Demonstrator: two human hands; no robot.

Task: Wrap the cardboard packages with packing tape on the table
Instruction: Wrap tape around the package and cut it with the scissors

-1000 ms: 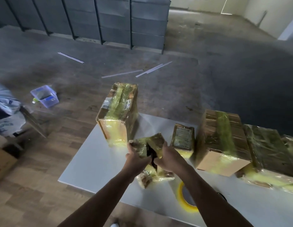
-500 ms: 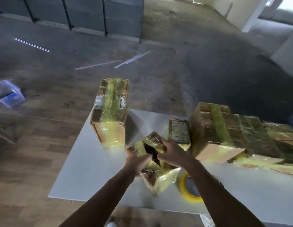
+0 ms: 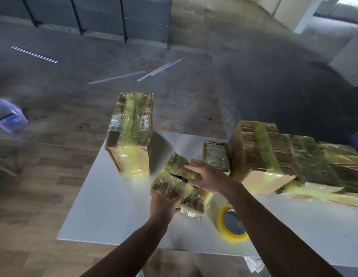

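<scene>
The small package (image 3: pixel 174 182) is a squat cardboard block skinned all over in glossy yellowish tape, wrinkled, with a dark jagged split across its upper face. It is held tilted above the middle of the white table (image 3: pixel 114 206), near the front edge. The left hand (image 3: pixel 164 204) grips its near lower corner, fingers (image 3: pixel 177 208) curled under the edge. The right hand (image 3: pixel 209 177) lies on its upper right side with the fingers (image 3: pixel 191 163) stretched out and slightly spread, touching the taped face.

Just beside the package, to its right, the tape roll (image 3: pixel 233 224) stands on edge on the table, and a pale translucent band appears to reach from it toward the package. Behind it lies a flat package (image 3: pixel 216 156) with a label on top. A tall box (image 3: pixel 132 132) with a yellow band down its middle stands at the table's far left corner. To the right sits a large box (image 3: pixel 258 152), touching a wrapped bundle (image 3: pixel 318 166).

On the floor (image 3: pixel 214 86) to the left, a clear plastic tub (image 3: pixel 10 116) is too blurred to tell what it holds. White strips (image 3: pixel 118 76) lie farther off.
</scene>
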